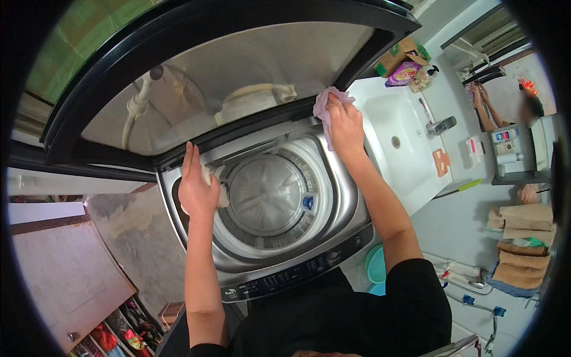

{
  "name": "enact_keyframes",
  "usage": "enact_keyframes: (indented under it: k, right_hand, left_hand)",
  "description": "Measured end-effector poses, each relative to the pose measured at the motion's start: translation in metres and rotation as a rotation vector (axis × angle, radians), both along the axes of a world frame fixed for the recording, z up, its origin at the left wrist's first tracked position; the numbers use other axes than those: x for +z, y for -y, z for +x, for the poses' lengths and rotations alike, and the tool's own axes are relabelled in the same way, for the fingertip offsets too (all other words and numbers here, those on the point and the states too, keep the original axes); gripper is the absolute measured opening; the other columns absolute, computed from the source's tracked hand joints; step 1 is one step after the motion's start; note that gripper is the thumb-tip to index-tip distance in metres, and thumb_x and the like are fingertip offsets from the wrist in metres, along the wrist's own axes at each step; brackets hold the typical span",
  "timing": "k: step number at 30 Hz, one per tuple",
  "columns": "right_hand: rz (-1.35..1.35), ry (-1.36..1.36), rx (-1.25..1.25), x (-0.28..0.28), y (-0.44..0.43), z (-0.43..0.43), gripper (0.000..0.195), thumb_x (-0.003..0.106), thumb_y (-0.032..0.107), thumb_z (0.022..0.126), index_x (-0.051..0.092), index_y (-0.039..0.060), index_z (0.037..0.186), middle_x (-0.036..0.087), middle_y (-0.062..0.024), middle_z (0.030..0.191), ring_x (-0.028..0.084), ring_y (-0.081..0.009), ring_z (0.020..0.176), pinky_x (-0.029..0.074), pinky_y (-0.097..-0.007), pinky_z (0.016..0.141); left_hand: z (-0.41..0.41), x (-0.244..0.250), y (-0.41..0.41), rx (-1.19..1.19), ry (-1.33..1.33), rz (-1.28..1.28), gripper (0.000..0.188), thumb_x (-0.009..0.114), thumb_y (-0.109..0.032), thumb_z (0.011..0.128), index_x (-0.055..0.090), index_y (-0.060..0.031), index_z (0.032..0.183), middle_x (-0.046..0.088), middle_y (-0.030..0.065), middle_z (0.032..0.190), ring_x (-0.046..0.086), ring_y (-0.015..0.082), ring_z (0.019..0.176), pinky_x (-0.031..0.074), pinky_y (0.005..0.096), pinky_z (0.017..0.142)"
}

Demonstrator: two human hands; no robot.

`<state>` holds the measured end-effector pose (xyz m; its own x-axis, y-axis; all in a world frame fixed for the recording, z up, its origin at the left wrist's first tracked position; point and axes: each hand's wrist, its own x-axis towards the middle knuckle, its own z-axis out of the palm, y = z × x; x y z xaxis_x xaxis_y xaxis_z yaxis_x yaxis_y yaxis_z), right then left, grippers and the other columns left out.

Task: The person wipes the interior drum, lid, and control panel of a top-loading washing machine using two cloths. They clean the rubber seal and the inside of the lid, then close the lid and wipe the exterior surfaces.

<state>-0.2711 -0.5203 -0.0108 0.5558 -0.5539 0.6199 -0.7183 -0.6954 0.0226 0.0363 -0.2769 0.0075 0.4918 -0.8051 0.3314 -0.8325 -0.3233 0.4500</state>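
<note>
A top-loading washing machine [352, 214] stands before me with its dark-framed, see-through lid [267, 49] raised. My right hand [343, 122] presses a pinkish-purple cloth [323, 107] to the right end of the lid's lower frame, near the hinge side. At the lid's lower left, my left hand [198, 187] has its fingertips on the black frame. A pale, off-white cloth [223, 196] shows under and beside that hand; its grip on the cloth is partly hidden. Between my arms the metal drum [267, 195] lies exposed, with no laundry visible inside.
On the right is a white sink [388, 165] with a faucet [441, 126], a soap dish [440, 163] and a pump bottle [424, 79]. Towels [524, 263] hang on the right wall. Turquoise basins [375, 263] stand low beside the machine. A door [71, 276] is at the left.
</note>
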Motion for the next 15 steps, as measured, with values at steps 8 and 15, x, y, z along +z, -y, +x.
enact_keyframes:
  k: [8,15]
  right_hand:
    - [0.187,0.204,0.019,0.008,-0.019,0.028,0.056,0.070,-0.001,0.078,0.053,-0.0007,0.132,0.064,-0.0208,0.126,0.060,-0.0429,0.099,0.049,-0.0503,0.089]
    - [0.338,0.307,0.170,0.005,-0.053,0.061,0.065,0.071,-0.003,0.075,0.050,-0.0022,0.136,0.061,-0.0277,0.115,0.058,-0.0464,0.103,0.048,-0.0520,0.090]
  left_hand:
    - [0.003,-0.004,-0.002,-0.006,-0.029,-0.007,0.075,0.069,-0.006,0.076,0.056,-0.0076,0.150,0.048,0.0034,0.163,0.066,0.0278,0.124,0.059,0.0374,0.091]
    - [0.000,-0.006,0.001,0.004,-0.011,-0.020,0.077,0.070,-0.006,0.075,0.055,-0.0081,0.151,0.048,0.0033,0.163,0.066,0.0283,0.125,0.059,0.0380,0.092]
